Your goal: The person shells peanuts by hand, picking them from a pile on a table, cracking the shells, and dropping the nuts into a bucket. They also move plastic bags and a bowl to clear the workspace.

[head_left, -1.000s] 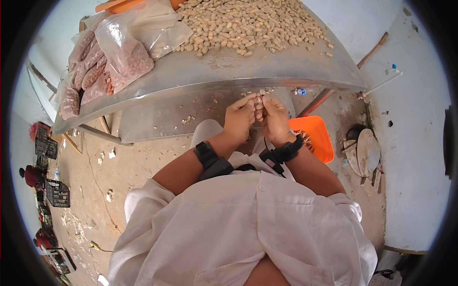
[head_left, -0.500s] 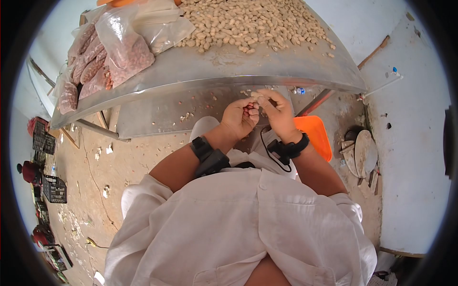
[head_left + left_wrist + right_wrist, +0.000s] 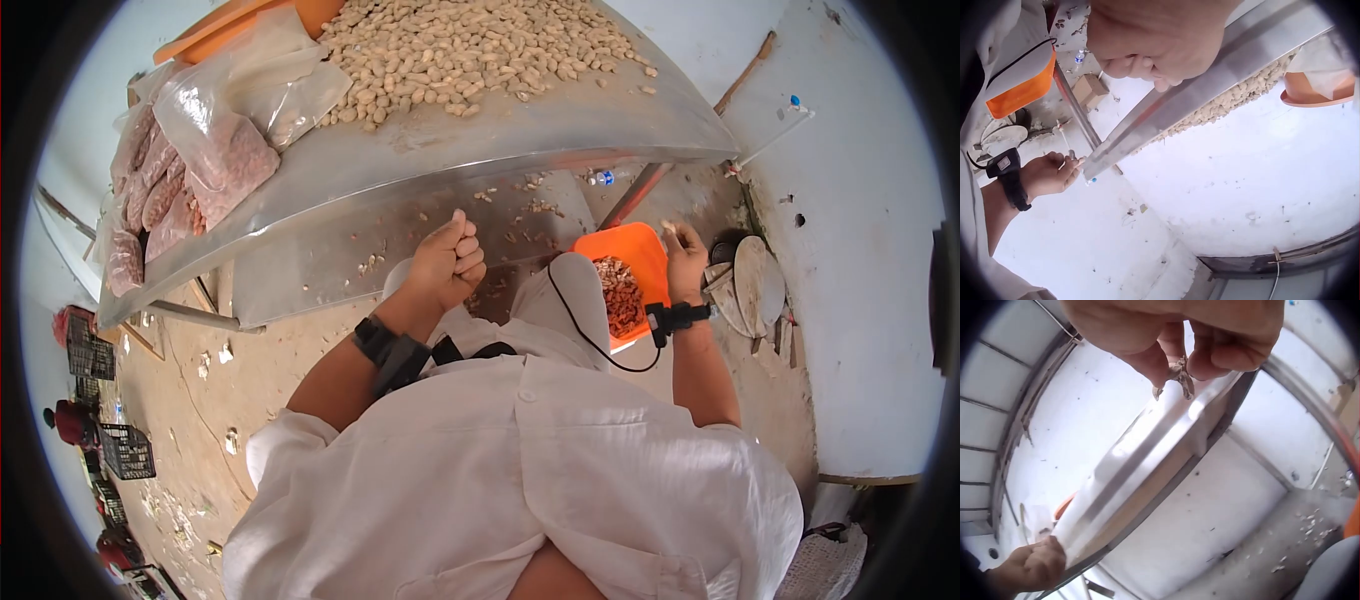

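Well, centre-right, the right hand's fingers pinched shell beside the orange tub; the left hand was curled, contents unclear.

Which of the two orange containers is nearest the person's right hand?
The orange tub below table height, beside the right hand, with reddish pieces inside. The other, an orange basin, sits up on the metal table.

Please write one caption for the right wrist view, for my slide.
Right hand pinching a broken peanut shell, with the curled left hand at lower left.
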### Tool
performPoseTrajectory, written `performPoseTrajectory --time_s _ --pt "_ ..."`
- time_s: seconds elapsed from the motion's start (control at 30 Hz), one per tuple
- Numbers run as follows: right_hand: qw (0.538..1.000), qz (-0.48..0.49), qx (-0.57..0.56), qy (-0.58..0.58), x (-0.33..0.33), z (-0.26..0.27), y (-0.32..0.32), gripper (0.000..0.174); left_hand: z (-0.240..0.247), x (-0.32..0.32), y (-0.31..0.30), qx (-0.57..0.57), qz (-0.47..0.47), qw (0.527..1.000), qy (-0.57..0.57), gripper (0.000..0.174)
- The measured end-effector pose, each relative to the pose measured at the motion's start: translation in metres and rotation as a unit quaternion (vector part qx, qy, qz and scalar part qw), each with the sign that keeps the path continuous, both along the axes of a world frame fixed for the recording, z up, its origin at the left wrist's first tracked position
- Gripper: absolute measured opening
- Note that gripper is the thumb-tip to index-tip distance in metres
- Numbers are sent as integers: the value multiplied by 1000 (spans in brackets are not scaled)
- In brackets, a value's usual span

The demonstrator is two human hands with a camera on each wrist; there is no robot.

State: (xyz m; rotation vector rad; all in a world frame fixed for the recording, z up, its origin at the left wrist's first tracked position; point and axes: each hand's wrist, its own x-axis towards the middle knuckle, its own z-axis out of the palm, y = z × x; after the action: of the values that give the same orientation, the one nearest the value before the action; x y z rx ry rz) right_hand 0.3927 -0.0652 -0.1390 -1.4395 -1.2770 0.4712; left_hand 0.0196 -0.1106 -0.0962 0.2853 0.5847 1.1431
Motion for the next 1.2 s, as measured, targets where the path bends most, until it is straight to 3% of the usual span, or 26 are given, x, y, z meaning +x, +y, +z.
performPoseTrajectory --time_s 0.07,0.13,0.23,0.27,0.33,0.37,0.4,0.43,0.47,0.53,0.63,0.77,0.87,0.9,1.0,1.2 --pt "994 -50 -17 -97 35 -25 5 26 4 -2 -2 26 -15 1000 3 28" --pt "948 -136 -136 -255 51 -31 -2 38 14 -10 -1 65 -26 997 28 30" --pt "960 -142 -123 -207 85 -67 2 43 51 -25 -4 139 -26 984 107 30" --pt "967 -138 -124 -173 87 -77 3 42 70 -38 -3 183 13 957 226 29" --pt "967 -118 -160 -161 78 -69 -5 43 117 -71 7 259 86 851 449 28" --pt "971 -99 -151 -156 84 -83 -2 43 148 -91 18 297 150 818 470 26" --pt "975 -82 -142 -151 94 -98 2 42 181 -109 27 303 180 835 421 25" --pt "978 -67 -135 -147 96 -111 6 42 209 -138 44 331 266 749 508 26" --pt "980 -57 -140 -131 90 -115 6 42 244 -156 50 338 314 625 630 28" --pt "982 -38 -154 -104 78 -116 0 41 288 -212 85 366 364 495 699 29" --pt "978 -20 -187 -91 52 -110 -8 36 325 -288 119 254 282 430 819 32" --pt "980 4 -189 -59 41 -108 -17 33 312 -327 133 147 206 417 873 25" --pt "979 1 -199 -46 42 -102 -22 32 311 -314 115 82 119 385 912 21" --pt "979 -1 -201 -41 45 -98 -23 32 307 -317 114 125 106 373 913 16" --pt "980 -13 -198 -30 57 -105 -22 33 305 -319 107 70 81 439 892 15" --pt "986 -6 -160 -56 70 -129 -9 32 310 -320 99 94 88 454 882 25"
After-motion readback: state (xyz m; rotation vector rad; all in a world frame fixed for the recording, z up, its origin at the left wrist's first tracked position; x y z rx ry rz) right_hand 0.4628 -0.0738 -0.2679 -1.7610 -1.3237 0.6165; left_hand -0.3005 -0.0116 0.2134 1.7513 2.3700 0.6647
